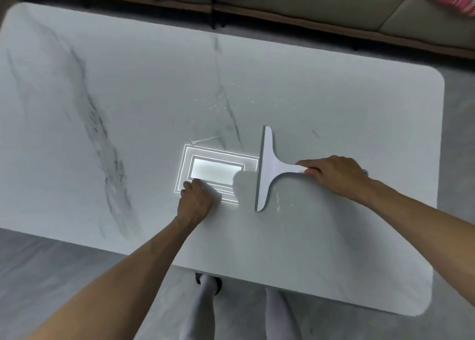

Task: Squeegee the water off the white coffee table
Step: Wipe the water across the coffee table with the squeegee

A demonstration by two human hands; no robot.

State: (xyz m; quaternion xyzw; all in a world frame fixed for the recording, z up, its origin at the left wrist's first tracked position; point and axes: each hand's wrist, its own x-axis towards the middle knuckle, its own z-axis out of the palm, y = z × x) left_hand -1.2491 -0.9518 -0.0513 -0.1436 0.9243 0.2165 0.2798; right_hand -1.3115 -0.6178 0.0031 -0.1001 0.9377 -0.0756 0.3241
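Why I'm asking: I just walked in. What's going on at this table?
A person is squeegeeing the white coffee table. Their right hand grips the handle of a white squeegee, its blade set on the tabletop; the left hand rests on the surface beside it, fingers curled. Some water droplets lie farther out, toward the sofa, with a few by the blade.

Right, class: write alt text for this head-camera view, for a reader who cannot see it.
A person's right hand grips the handle of a white squeegee set on a white, grey-veined coffee table, while the left hand rests on the tabletop. Small water droplets glint beyond the squeegee.
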